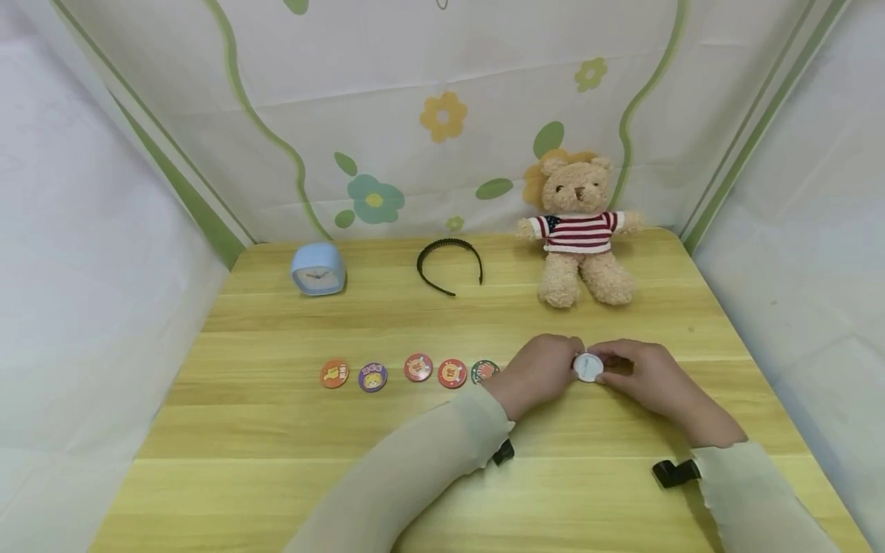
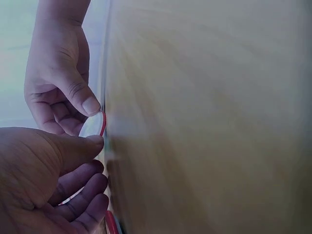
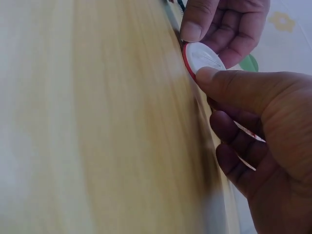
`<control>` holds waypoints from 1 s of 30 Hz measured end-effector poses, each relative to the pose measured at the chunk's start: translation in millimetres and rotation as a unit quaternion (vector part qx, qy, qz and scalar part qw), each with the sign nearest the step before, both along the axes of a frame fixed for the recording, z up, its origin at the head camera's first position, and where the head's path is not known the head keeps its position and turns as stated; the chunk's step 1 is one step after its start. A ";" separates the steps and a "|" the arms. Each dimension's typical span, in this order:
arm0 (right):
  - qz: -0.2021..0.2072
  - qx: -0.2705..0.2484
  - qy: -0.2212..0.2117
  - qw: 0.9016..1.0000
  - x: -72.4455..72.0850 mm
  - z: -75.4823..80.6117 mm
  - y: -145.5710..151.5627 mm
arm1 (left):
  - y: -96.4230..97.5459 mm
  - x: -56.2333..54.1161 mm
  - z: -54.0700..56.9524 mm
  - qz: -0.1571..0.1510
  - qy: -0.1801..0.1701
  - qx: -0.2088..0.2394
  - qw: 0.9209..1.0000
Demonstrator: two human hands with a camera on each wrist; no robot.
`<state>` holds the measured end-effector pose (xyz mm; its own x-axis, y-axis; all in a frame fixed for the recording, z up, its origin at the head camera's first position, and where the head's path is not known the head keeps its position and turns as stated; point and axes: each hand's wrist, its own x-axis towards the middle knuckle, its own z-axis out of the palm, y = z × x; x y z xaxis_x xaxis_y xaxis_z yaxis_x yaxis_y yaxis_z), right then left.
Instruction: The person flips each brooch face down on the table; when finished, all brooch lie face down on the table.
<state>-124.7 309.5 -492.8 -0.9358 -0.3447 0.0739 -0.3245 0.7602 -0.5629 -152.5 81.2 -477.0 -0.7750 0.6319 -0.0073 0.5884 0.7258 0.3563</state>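
Between my two hands is a round pin badge (image 1: 588,368), its white back with a metal pin toward me. A red rim shows along the edge of the badge (image 3: 202,56) in the right wrist view. My left hand (image 1: 542,370) pinches its left edge between thumb and fingers. On the opposite edge, the thumb and fingers of my right hand (image 1: 643,374) pinch it too. Left of my hands several badges lie face up in a row, among them an orange badge (image 1: 335,374), a purple badge (image 1: 372,377) and a dark green badge (image 1: 485,372) close to my left wrist.
At the back of the wooden table (image 1: 276,430) stand a light blue clock (image 1: 318,269) on the left and a teddy bear (image 1: 578,230) in a striped shirt on the right. A black headband (image 1: 449,243) lies between them. A flowered cloth (image 1: 387,138) hangs behind.
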 end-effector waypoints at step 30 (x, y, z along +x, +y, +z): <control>0.051 0.017 0.029 0.998 5.0 -4.4 21.9 | 9.6 0.3 -2.3 -0.046 0.008 -0.021 0.999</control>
<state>-119.7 331.5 -497.2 -0.8901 -0.4414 0.1136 -0.4327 0.7402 -0.5146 -152.2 90.8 -479.3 -0.7146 0.6991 -0.0238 0.6580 0.6834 0.3163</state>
